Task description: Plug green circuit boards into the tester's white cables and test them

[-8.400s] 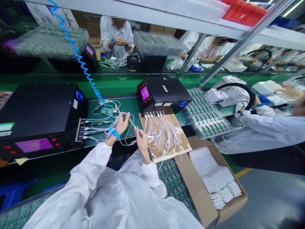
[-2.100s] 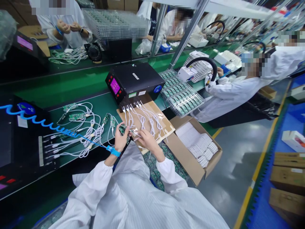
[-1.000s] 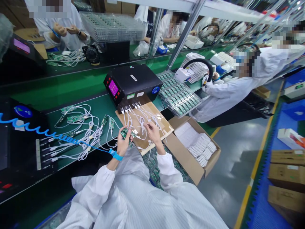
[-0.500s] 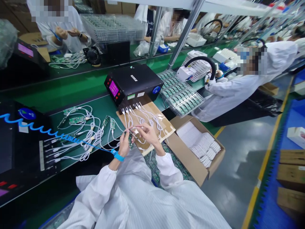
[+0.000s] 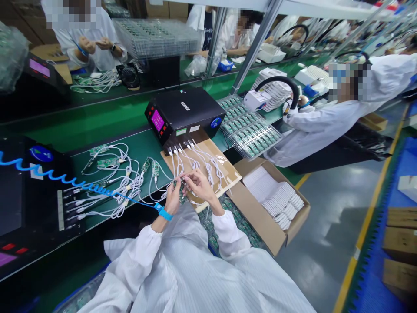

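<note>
left grip [image 5: 173, 198]: pinching a small green circuit board [image 5: 181, 194] between thumb and fingers.
circuit board: between the two grips, partly hidden by them.
right grip [image 5: 200, 184]: fingertips drawn together at the board's upper end, close against the left fingers; whether they pinch the board or a cable, one cannot tell.
wristband [image 5: 165, 213]: blue, around the wrist just below the left grip, joined to a coiled blue cord [image 5: 65, 176] running off to the left.
tan pad [image 5: 224, 160]: just beyond the grips, white cables [image 5: 217, 171] lying across it.
black box [image 5: 192, 108]: farther beyond the grips on the green counter [image 5: 138, 145], purple screen lit, cables plugged into its near side.
cable tangle [image 5: 125, 189]: left of the grips on the counter, several green boards [image 5: 108, 162] among it.
carton [image 5: 260, 217]: right of the right grip, flap open, holding rows of white pieces [image 5: 272, 191].
</note>
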Demonstrator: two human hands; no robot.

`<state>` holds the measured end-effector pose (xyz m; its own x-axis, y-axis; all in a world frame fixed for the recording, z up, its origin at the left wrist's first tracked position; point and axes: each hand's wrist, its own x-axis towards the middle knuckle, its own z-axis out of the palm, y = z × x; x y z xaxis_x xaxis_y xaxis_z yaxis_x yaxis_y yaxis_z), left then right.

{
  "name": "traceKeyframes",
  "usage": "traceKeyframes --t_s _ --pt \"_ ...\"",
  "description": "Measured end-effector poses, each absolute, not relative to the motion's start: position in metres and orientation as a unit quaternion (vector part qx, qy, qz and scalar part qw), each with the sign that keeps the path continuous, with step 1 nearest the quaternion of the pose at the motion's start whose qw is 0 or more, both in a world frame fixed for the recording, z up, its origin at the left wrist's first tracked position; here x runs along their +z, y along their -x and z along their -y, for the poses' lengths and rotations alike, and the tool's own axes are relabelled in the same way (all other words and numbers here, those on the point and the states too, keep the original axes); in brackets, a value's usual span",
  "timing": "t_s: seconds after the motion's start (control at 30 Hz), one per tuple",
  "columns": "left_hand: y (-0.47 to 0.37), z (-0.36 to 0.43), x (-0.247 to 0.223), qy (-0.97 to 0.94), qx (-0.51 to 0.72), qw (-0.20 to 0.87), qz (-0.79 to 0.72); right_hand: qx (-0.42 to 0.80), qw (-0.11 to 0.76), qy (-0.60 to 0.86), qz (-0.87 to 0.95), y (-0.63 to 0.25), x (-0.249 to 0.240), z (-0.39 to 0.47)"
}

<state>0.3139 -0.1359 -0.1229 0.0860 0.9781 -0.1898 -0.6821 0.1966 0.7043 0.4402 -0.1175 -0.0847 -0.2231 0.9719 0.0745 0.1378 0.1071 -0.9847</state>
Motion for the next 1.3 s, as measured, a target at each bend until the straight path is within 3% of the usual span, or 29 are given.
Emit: traceKeyframes --t_s 0.7,0.93,1.3 --pt "-0.315 0.134 -0.121 -0.198 0.593 0.724 -0.292 0.4 0.432 0.467 0.66 -0.442 -0.086 0.124" --pt "-0.312 0.135 -0.119 -0.205 0.574 0.737 -0.292 0.449 0.434 0.455 0.635 -0.453 -0.082 0.122" --pt "-0.302 0.135 -0.11 -0.223 0.567 0.734 -0.302 0.354 0.431 0.452 0.696 -0.459 -0.079 0.128"
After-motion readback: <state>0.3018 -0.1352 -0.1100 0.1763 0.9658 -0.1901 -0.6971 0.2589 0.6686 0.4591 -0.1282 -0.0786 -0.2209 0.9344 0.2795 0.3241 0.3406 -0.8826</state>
